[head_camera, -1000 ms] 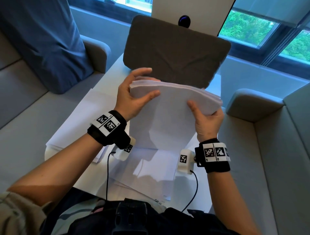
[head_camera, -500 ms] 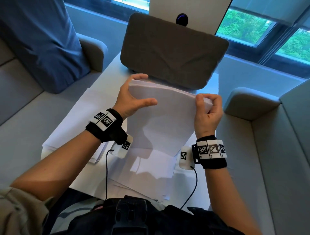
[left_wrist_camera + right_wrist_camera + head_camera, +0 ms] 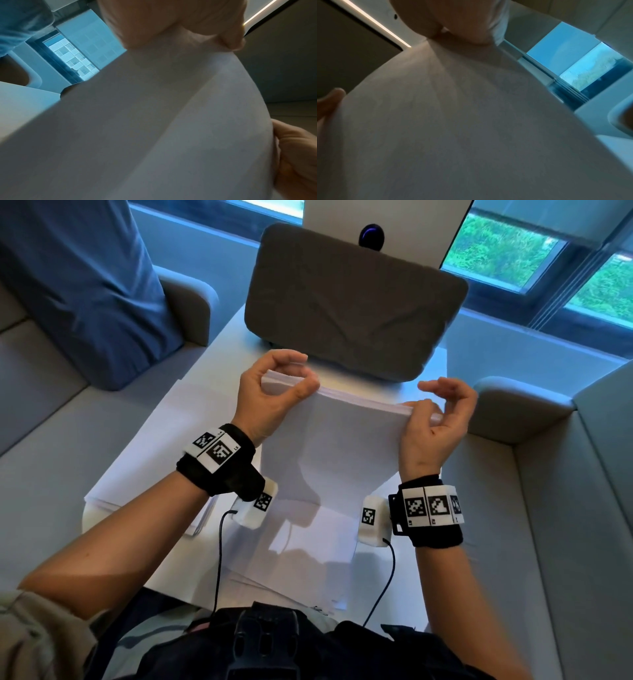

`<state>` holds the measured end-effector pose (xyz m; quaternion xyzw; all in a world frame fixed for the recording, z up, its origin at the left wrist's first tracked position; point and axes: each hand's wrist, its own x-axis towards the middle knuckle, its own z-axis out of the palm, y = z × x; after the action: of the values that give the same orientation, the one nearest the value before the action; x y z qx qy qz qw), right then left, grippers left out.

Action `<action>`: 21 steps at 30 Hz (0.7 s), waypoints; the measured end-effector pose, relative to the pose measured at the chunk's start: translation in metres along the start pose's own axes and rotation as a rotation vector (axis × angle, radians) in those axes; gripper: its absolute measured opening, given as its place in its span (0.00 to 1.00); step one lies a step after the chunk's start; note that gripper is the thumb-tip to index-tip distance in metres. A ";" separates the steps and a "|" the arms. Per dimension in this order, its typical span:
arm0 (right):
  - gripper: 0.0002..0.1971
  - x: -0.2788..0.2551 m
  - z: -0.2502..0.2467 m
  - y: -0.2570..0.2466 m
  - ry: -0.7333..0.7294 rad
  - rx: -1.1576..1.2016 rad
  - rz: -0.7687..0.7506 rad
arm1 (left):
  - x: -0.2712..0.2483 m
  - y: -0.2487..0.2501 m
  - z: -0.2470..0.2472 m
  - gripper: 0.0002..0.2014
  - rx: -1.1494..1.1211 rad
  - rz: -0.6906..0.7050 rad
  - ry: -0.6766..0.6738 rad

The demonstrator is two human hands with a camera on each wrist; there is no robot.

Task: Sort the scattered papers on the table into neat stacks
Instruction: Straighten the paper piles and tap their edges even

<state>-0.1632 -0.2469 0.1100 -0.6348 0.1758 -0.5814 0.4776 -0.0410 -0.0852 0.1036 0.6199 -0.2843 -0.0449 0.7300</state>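
Note:
A thick stack of white papers stands nearly upright on its lower edge above the table, held by both hands at its top corners. My left hand curls round the top left corner, thumb in front and fingers behind. My right hand pinches the top right corner with the thumb in front; its other fingers arch over the edge. Both wrist views are filled by the paper stack. A second stack of papers lies flat at the table's left. Loose sheets lie spread under the held stack.
A dark grey cushion stands on the white table just beyond the held stack. Grey sofa seats flank the table, with a blue cushion at the left. Cables run from both wrist cameras toward my lap.
The held stack has swung from leaning toward me to nearly upright and sunk lower. Both hands shifted to its top corners, the right one from a side grip to a pinch.

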 end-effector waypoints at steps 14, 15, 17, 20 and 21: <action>0.44 -0.072 -0.030 0.101 -0.777 -0.419 0.515 | -0.021 -0.073 0.005 0.09 0.052 -0.327 -0.048; 0.40 -0.075 -0.035 0.110 -0.821 -0.499 0.523 | -0.025 -0.082 0.001 0.11 0.086 -0.379 -0.077; 0.34 -0.079 -0.043 0.124 -0.864 -0.600 0.563 | -0.033 -0.100 -0.009 0.14 0.163 -0.476 -0.124; 0.30 -0.078 -0.046 0.137 -0.915 -0.699 0.578 | -0.041 -0.122 -0.023 0.12 0.238 -0.555 -0.200; 0.31 -0.077 -0.044 0.141 -0.936 -0.739 0.589 | -0.043 -0.128 -0.026 0.11 0.252 -0.571 -0.221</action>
<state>-0.1766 -0.2730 -0.0543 -0.8676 0.3039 0.0089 0.3934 -0.0276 -0.0735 -0.0330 0.7513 -0.1797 -0.2792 0.5703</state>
